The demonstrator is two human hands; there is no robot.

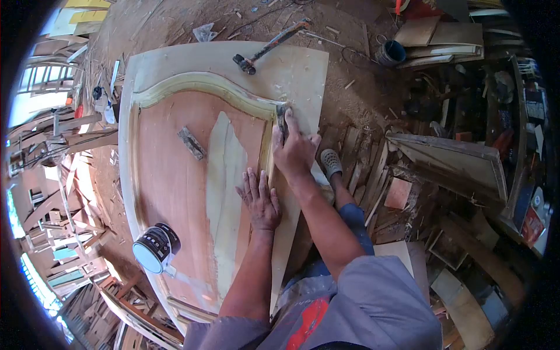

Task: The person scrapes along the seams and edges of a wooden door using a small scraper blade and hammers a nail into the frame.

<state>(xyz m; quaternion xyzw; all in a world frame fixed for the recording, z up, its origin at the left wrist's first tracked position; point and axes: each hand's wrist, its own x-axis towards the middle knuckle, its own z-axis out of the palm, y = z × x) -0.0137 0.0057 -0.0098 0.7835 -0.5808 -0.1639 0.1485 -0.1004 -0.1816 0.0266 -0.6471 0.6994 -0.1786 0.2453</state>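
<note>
A wooden door panel (169, 151) with an arched, pale-streaked moulding (216, 81) lies flat in front of me. My right hand (296, 153) grips a small dark narrow piece (282, 112) and presses it on the moulding's upper right corner, index finger stretched along it. Its exact kind is hard to make out. Below, my left hand (260, 201) rests flat on the panel with its fingers spread, near the right moulding. A worn grey block (191, 143) lies on the panel to the left of my hands, beside a pale smeared strip (226, 175).
A hammer (269, 48) lies on the board's top edge. At the panel's lower left stands a paint can (156, 248) with a light-blue lid. A dark bucket (391, 52) and a framed board (449, 163) are on the right. Wood scraps (70, 256) litter the left side.
</note>
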